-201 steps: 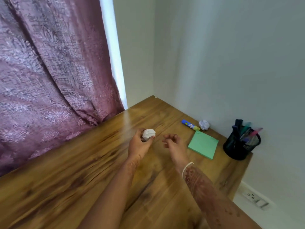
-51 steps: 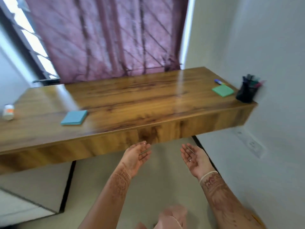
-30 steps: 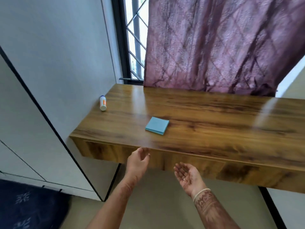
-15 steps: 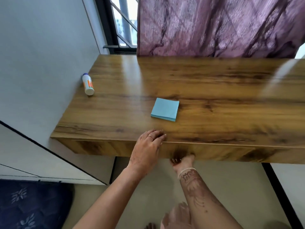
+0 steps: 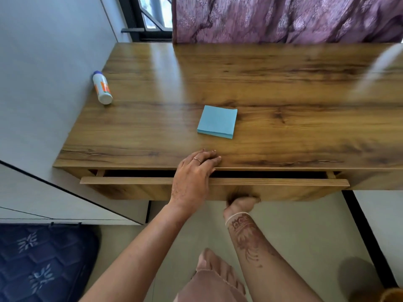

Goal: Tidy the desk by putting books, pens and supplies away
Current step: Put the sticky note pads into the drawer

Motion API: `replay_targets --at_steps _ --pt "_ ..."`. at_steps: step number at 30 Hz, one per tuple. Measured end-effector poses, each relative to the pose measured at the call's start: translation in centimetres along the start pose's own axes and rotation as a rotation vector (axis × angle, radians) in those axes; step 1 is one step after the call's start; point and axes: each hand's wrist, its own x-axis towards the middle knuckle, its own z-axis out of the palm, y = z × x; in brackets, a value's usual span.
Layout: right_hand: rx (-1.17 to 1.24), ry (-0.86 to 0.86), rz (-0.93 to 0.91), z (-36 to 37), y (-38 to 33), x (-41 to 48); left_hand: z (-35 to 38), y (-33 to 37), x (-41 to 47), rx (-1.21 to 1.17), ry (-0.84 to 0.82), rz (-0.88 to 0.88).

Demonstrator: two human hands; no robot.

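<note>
Because the camera looks steeply down, the person's forearms are cut off at the bottom edge of the frame, and only a bare foot [image 5: 220, 271] and a fold of pink cloth show there. At lower left lies a dark blue mat [image 5: 43, 262].

The right hand [image 5: 241, 202] reaches under the drawer front [image 5: 130, 187] just below centre. Its fingers curl up behind the lower edge and out of sight, gripping the panel from beneath. The inside of the drawer is only a dark slot, with nothing to make out in it.

The left hand [image 5: 194, 171] lies flat across the gap, its straight fingers resting on the front edge of the desk [image 5: 294, 88] and holding nothing.

Half a second ago the drawer front sat flush with the desk; now it stands a little way out.

Just beyond the left hand, a blue sticky-note pad [image 5: 218, 122] lies on the desktop. Well apart, at the left against the wall, a small white bottle [image 5: 102, 88] lies on its side, its label too blurred to read. A purple curtain [image 5: 283, 18] hangs behind, at the top of the frame.
</note>
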Motion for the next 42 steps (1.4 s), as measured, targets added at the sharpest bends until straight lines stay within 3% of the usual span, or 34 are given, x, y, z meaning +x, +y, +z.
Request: replay_targets --at_steps 6,11,18,20,23,27,29,34,42 --pt "-0.057 0.034 0.056 -6.0 -0.4 -2.8 -0.7 2.3 -0.9 -0.059 -0.051 -0.137" --pt "-0.199 0.012 0.106 -10.0 -1.7 -5.3 -0.8 4.4 -6.3 -0.087 -0.12 -0.146" --pt "-0.325 -0.039 0.109 -14.2 -2.4 -9.5 -1.2 5.6 -14.3 0.083 -0.12 -0.194" --pt "-0.326 -0.036 0.01 -14.9 -2.3 -11.5 -1.3 6.1 -15.8 0.095 -0.109 -0.187" --pt "-0.441 -0.093 -0.385 -16.3 -2.1 -15.0 -1.8 6.8 -17.6 0.111 -0.113 -0.202" --pt "-1.052 -0.278 -1.121 -17.8 -3.6 -17.7 -2.6 7.8 -19.0 0.111 -0.149 -0.223" --pt "-1.334 -0.317 -1.365 -17.9 -4.6 -17.3 -2.9 8.1 -19.7 0.099 -0.163 -0.232" --pt "-1.757 -0.423 -1.303 -18.9 -5.1 -16.3 -3.2 8.5 -21.2 0.101 -0.193 -0.243" --pt "-1.836 -0.421 -1.238 -19.4 -5.5 -17.3 -4.1 9.4 -21.7 0.098 -0.253 -0.265"
